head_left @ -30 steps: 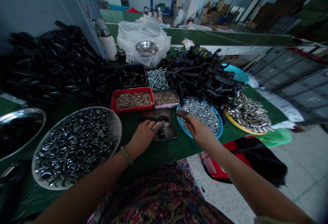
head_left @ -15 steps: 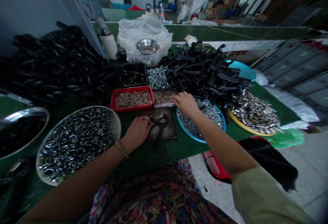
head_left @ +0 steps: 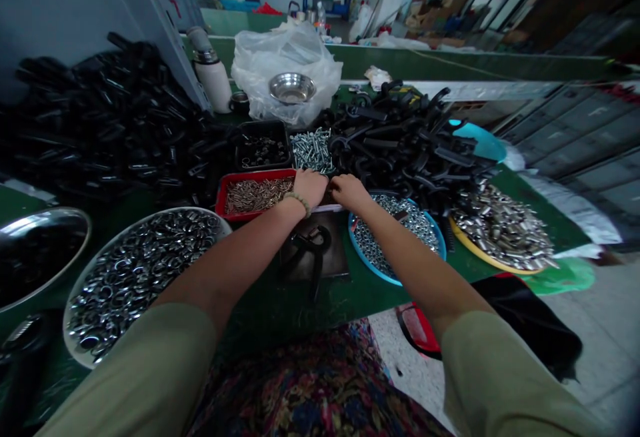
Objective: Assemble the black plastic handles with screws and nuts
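Note:
My left hand [head_left: 311,187], with a bead bracelet at the wrist, is over the small tray [head_left: 331,209] of tiny metal parts, its fingers curled and mostly hidden. Beside it, my right hand [head_left: 349,193] has its fingers pinched together at the same tray. Whatever either hand holds is too small to make out. In front of them a black plastic part with a curved head and handle [head_left: 317,260] lies on a dark flat plate [head_left: 337,263]. A metal piece [head_left: 316,231] shows in its head.
A red tray [head_left: 221,205] of small pins sits left of the hands, with screws [head_left: 313,150] behind. A blue basin [head_left: 356,243] of nuts lies right; a wide basin [head_left: 75,347] of shiny rings, left. Black parts [head_left: 395,137] are heaped behind.
My left hand has let go of the black part and moved forward and right to the small tray. The right hand has stayed at that tray, its fingers now drawn closer together.

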### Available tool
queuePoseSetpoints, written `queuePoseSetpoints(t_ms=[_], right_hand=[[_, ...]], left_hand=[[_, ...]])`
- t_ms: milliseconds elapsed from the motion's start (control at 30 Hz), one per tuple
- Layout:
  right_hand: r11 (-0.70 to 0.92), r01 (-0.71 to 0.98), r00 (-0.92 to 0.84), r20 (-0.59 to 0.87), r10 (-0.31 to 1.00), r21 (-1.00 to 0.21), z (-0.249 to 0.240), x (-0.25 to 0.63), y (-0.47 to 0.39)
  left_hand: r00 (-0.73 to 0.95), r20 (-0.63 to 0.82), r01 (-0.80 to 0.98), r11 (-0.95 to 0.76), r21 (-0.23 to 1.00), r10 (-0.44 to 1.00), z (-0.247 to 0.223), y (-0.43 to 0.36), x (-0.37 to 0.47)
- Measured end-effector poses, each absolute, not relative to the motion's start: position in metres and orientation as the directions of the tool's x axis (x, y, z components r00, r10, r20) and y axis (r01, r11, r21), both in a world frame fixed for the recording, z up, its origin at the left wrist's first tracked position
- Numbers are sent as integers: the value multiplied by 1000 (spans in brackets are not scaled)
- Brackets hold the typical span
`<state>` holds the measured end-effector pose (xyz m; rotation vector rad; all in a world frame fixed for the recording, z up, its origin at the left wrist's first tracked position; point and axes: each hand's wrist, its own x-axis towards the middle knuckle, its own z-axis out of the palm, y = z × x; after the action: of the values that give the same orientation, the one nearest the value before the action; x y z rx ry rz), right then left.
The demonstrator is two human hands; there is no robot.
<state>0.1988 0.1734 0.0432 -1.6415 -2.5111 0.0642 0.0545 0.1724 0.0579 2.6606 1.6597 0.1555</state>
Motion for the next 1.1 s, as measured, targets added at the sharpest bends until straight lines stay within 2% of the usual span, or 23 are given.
queuePoseSetpoints(t_ms=[100, 200, 267, 367, 433, 600, 767, 867, 967, 1100], right_hand=[[404, 885, -387, 117, 915, -230, 48, 204, 158], [410, 753, -395, 144, 907, -516, 52, 206, 124], [387, 642, -405, 136, 904, -662, 51, 205, 100], [315, 597, -382, 84, 921, -738, 47, 202, 74], [293, 605, -360, 74, 930, -740, 45, 201, 68], [422, 650, -405, 183, 896, -632, 43, 197, 67], [367, 661, -369, 142, 918, -654, 38, 193, 70], [371, 648, -380, 141, 914, -665, 34, 191, 72], [421, 649, -407, 178, 896, -634, 30, 190, 74], [482, 729, -460, 174, 871, -487, 26, 187, 74]], left_hand=[[449, 81, 890, -453, 53, 890, 54, 170, 54], [473, 74, 876, -478, 65, 878, 54, 170, 53], [478, 69, 872, -482, 79, 876, 53, 171, 54], [463, 72, 877, -468, 104, 883, 52, 171, 55], [449, 79, 881, -456, 126, 890, 53, 170, 56], [437, 112, 866, -451, 215, 893, 57, 167, 53], [431, 153, 830, -457, 320, 889, 63, 166, 44], [379, 204, 714, -425, 556, 903, 69, 153, 32], [324, 211, 474, -351, 808, 922, 71, 120, 13], [177, 27, 253, -72, 965, 984, 57, 64, -12]])
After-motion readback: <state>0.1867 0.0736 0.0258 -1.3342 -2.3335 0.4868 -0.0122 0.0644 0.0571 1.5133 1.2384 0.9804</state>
